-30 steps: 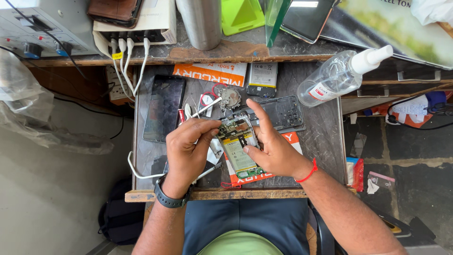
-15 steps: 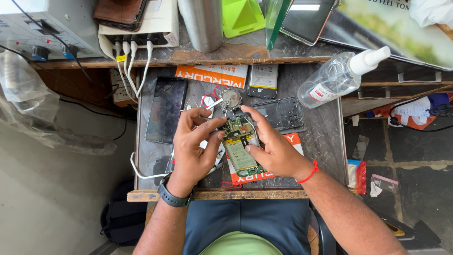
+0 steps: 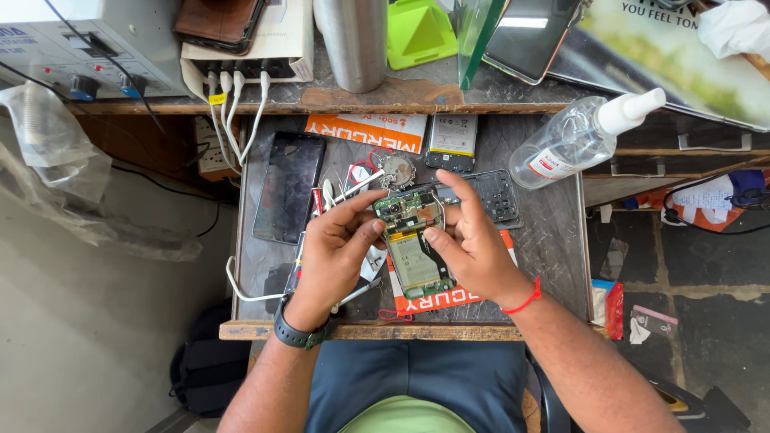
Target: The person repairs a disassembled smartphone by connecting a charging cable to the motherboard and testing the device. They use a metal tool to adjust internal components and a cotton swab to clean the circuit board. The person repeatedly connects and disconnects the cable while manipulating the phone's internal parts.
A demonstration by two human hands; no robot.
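Change: half a second ago the left hand [image 3: 341, 244] was pinching at the top edge of the opened phone [image 3: 413, 248]; now its fingers have slid down to the upper left side, thumb and forefinger curled in. The right hand [image 3: 473, 244] has stayed put along the right edge.
Left grip: closed on the phone's left edge, fingertips [image 3: 375, 227] pressing at the camera end.
Right grip: closed on the phone's right side, forefinger stretched up past the top corner.
Phone, place: held between both hands just above the counter [image 3: 553, 240], over an orange-and-white packet [image 3: 437, 301].
Phone, look: back cover off, green circuit board and camera modules at the top, a pale battery filling the middle, a small green board at the bottom.
Nearby: a dark phone screen [image 3: 289, 186] lies to the left, a black phone frame [image 3: 493, 195] behind the right hand, a clear spray bottle [image 3: 577, 138] further right.
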